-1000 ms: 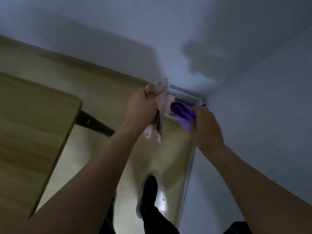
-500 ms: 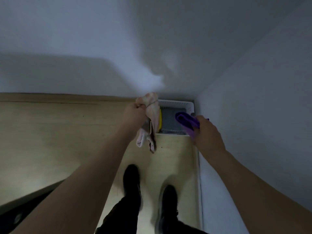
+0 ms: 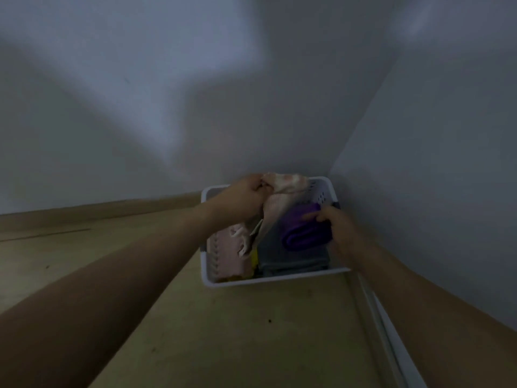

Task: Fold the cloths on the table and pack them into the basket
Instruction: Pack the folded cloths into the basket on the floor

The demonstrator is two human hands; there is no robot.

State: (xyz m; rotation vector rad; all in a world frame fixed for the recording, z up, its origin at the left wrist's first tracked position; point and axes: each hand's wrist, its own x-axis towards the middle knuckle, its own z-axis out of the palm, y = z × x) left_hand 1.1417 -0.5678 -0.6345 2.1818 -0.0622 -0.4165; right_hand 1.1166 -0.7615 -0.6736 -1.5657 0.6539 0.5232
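Basket (image 3: 275, 279) of white plastic sits on the wooden floor (image 3: 251, 331) in the corner where two pale walls (image 3: 167, 93) meet, its far side pierced with small holes. From the head camera, both bare forearms reach forward over it. Left hand (image 3: 242, 198) is curled into a fist round the bunched top of a pale pinkish cloth (image 3: 282, 191), which hangs down from the grip over the middle of the basket, its lower edge dangling just above the things already inside. Right hand (image 3: 337, 232) has its fingers and thumb wrapped round a folded purple cloth (image 3: 303, 232), holding it low at the right side of the basket, on or just above a folded grey cloth (image 3: 293, 257) that fills the right part of the basket; whether the purple one rests on the grey one or hangs slightly clear cannot be told in the dim, blurred picture. Along the left side of the basket lies a folded pink cloth (image 3: 228, 254) with a scalloped edge, and between it and the grey one a thin strip of something yellow (image 3: 254, 260) shows. A light baseboard (image 3: 391, 331) runs along the right wall toward the camera.
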